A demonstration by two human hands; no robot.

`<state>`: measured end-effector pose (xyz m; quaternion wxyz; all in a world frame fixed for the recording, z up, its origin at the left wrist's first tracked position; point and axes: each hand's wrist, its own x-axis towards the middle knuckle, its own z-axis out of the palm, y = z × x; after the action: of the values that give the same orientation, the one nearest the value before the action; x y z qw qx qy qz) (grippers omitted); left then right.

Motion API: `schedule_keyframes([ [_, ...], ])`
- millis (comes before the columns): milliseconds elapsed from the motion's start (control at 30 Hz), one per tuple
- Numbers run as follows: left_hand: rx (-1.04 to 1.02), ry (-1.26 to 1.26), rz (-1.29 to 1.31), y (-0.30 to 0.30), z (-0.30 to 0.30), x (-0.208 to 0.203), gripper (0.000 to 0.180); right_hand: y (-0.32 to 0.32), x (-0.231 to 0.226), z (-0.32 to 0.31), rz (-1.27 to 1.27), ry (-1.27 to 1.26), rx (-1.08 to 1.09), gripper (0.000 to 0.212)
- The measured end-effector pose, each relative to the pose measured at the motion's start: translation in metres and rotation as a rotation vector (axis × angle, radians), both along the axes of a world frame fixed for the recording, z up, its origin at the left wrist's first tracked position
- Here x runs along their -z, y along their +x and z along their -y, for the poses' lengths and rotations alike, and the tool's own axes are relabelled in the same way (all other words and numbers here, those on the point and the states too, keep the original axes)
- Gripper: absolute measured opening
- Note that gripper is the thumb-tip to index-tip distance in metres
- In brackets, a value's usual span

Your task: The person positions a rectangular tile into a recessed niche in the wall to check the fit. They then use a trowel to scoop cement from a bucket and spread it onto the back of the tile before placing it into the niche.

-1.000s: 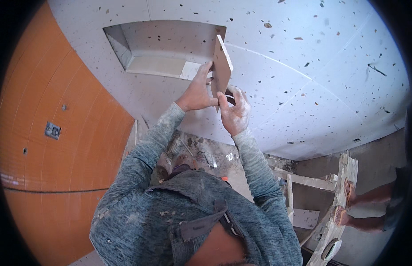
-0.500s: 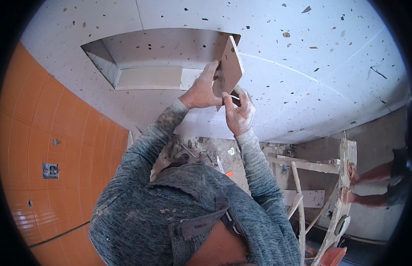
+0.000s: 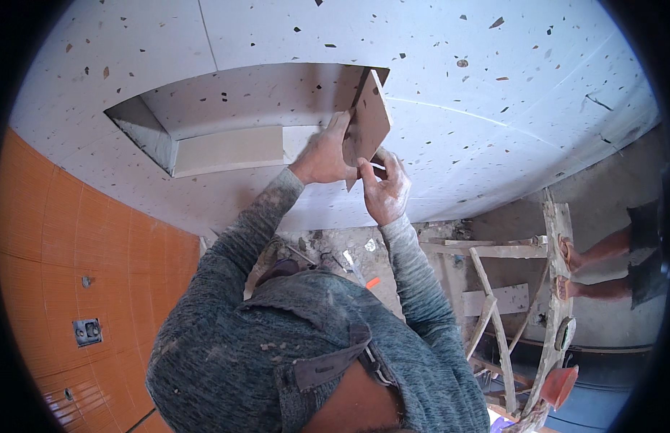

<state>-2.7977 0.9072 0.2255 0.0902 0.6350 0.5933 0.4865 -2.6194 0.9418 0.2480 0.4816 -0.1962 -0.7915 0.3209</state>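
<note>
Between my two hands a piece of speckled tile point(image 3: 369, 124) stands on edge at the right end of a wall niche point(image 3: 241, 101). My left hand point(image 3: 326, 155) is closed on its left face, the fingers reaching up toward the niche. With thumb and fingers, my right hand point(image 3: 385, 189) pinches its lower right edge; white dust covers these fingers. The tile's upper part reaches the niche opening, and I cannot tell whether it touches the side. Pale strips point(image 3: 230, 150) line the niche's bottom ledge.
White speckled wall tiles point(image 3: 450, 94) surround the niche. Orange tiles point(image 3: 111, 252) with an electrical box point(image 3: 87, 332) cover the left wall. A rough wooden scaffold point(image 3: 558, 274) stands at the right; another person's legs point(image 3: 602, 270) are on it. Tools and debris point(image 3: 349, 263) lie on the floor below.
The view has shifted, so the niche sits lower and farther left. My hands keep their hold on the tile, which is now slightly nearer the niche's right end.
</note>
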Motion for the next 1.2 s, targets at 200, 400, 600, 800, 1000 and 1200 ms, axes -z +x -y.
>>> schedule_keyframes([
  [200, -0.008, -0.026, -0.038, -0.009, -0.005, -0.003, 0.107, -0.009, -0.003, -0.001, -0.006, -0.055, 0.015, 0.03],
  [400, -0.01, -0.042, -0.067, -0.019, -0.013, -0.007, 0.114, -0.021, -0.003, -0.01, -0.032, -0.033, 0.036, 0.028],
  [600, -0.025, -0.052, -0.068, -0.027, -0.021, -0.014, 0.116, -0.033, -0.003, -0.021, 0.002, -0.005, 0.111, 0.028],
  [800, -0.03, -0.098, -0.027, -0.031, -0.024, -0.021, 0.114, -0.042, -0.005, -0.025, -0.035, -0.041, 0.121, 0.027],
  [1000, -0.008, -0.09, 0.015, -0.031, -0.025, -0.021, 0.112, -0.042, -0.003, -0.027, -0.048, -0.037, 0.137, 0.025],
  [1200, -0.015, -0.058, 0.007, -0.029, -0.021, -0.025, 0.109, -0.042, -0.002, -0.025, -0.03, -0.025, 0.17, 0.023],
])
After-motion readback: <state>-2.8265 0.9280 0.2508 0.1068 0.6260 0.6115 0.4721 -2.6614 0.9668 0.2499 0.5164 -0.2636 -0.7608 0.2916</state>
